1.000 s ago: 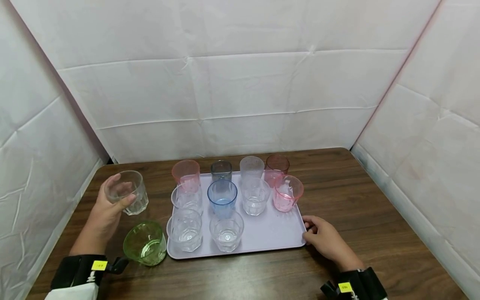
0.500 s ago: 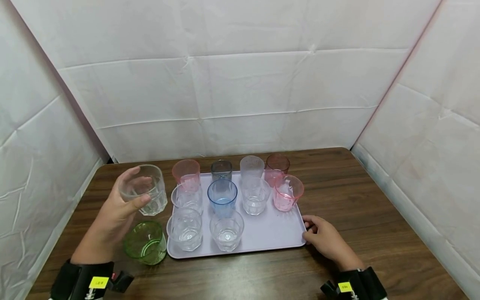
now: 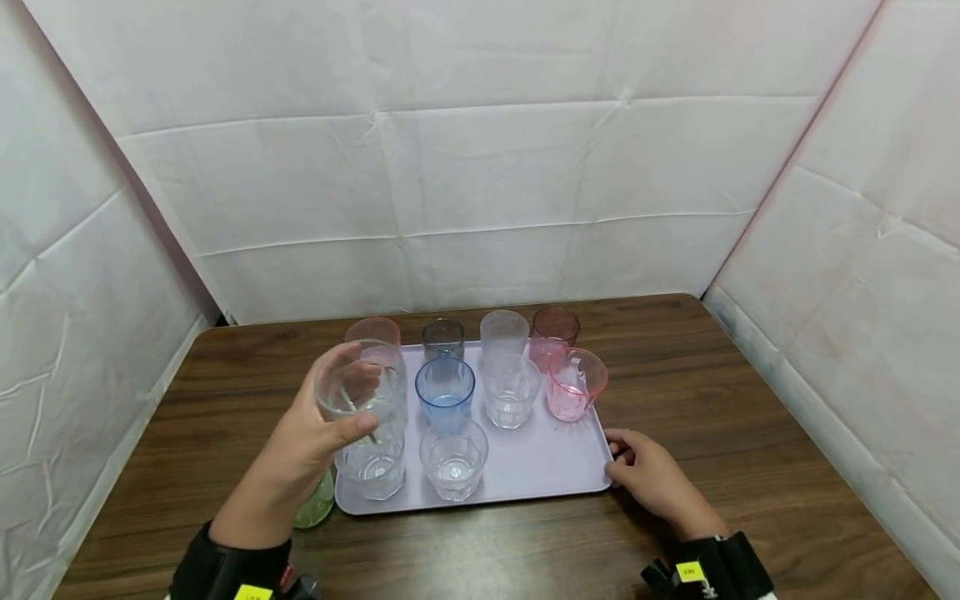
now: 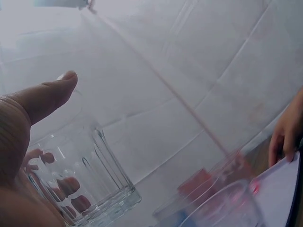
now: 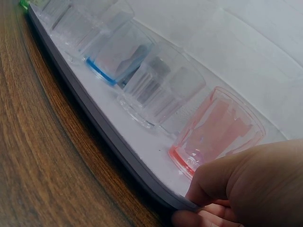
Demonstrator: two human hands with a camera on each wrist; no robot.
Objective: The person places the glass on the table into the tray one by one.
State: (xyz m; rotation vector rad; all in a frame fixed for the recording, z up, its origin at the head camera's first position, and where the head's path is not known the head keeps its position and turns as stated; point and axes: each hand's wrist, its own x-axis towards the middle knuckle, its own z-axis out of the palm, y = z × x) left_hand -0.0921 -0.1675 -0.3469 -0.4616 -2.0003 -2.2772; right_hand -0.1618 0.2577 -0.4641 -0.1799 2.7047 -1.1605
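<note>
My left hand (image 3: 341, 404) grips a clear faceted glass (image 3: 369, 377) and holds it in the air over the left side of the lilac tray (image 3: 540, 467). In the left wrist view my thumb (image 4: 47, 94) lies on the near side of that glass (image 4: 90, 179) and my fingers show through it. My right hand (image 3: 624, 465) pinches the tray's front right corner, thumb (image 5: 227, 177) on the rim (image 5: 94, 118) and a finger beneath. On the tray stand several glasses: a blue one (image 3: 445, 392), a pink one (image 3: 574, 383) and clear ones.
A green glass (image 3: 317, 502) stands on the brown table (image 3: 712, 400) just left of the tray, mostly hidden by my left forearm. Pink, grey, clear and dark red glasses line the tray's far edge. White sheets wall in the table behind and on both sides.
My left hand has carried the clear glass up and to the right, from the table's left side to above the tray. The right hand has stayed on the tray corner.
</note>
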